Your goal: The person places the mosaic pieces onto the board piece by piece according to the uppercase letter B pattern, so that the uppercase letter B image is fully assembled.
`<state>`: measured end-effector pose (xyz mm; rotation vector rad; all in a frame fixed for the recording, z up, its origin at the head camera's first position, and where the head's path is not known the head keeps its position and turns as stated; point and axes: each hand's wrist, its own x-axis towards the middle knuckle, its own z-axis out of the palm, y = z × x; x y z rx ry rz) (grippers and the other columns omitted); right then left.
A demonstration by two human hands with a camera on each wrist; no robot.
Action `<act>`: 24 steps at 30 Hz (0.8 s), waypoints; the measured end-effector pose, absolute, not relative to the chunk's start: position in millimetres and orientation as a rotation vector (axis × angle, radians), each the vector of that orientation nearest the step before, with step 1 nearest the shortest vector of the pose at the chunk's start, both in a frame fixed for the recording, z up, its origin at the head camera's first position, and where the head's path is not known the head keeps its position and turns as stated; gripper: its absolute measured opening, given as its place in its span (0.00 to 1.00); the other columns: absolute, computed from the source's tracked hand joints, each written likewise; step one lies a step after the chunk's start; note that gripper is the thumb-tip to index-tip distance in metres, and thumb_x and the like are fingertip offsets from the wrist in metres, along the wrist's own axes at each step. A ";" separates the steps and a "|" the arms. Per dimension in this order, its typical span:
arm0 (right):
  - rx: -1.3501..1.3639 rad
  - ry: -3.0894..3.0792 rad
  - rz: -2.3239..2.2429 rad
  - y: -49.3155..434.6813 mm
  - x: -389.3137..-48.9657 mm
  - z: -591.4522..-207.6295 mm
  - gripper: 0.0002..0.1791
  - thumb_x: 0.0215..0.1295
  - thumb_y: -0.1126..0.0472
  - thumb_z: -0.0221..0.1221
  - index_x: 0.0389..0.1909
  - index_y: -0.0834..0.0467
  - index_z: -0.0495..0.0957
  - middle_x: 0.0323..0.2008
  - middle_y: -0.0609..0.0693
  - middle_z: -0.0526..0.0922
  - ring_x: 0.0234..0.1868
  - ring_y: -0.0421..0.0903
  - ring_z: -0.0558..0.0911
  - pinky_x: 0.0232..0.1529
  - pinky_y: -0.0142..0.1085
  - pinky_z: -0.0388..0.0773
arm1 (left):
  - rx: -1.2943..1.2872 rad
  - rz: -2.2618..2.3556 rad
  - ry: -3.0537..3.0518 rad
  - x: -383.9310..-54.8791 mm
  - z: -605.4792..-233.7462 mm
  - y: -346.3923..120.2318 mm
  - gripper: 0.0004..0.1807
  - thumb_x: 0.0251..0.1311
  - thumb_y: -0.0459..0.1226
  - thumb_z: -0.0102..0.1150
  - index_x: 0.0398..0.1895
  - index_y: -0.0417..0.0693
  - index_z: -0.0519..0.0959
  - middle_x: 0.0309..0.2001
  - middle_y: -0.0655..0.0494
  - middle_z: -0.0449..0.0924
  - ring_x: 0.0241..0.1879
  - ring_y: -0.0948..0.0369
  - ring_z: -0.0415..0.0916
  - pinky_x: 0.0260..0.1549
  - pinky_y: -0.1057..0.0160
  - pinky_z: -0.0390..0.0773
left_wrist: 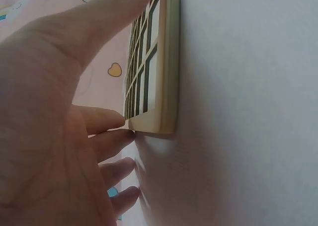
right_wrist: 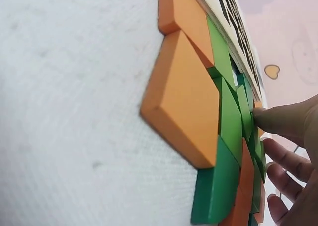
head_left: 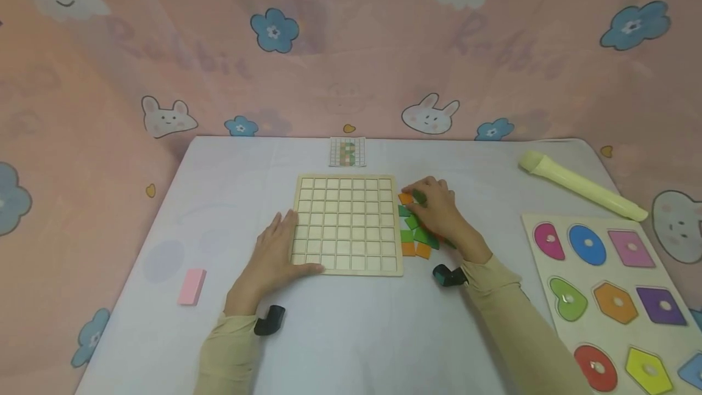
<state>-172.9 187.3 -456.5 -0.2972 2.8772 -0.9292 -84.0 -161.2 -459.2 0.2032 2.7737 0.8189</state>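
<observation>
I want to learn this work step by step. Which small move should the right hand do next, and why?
Probably, the right hand should lift one of the colored pieces toward the board: this hand is at the pieces, the board's squares look bare, and the left hand rests against the board's left side.
</observation>
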 end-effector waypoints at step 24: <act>-0.443 2.768 -1.285 157.0 -183.0 -453.2 0.12 0.75 0.68 0.63 0.55 0.65 0.79 0.40 0.59 0.80 0.40 0.52 0.78 0.41 0.34 0.75 | 0.225 0.753 2.742 -82.2 -457.5 -159.8 0.69 0.55 0.56 0.78 0.86 0.36 0.43 0.87 0.43 0.38 0.87 0.42 0.31 0.85 0.37 0.40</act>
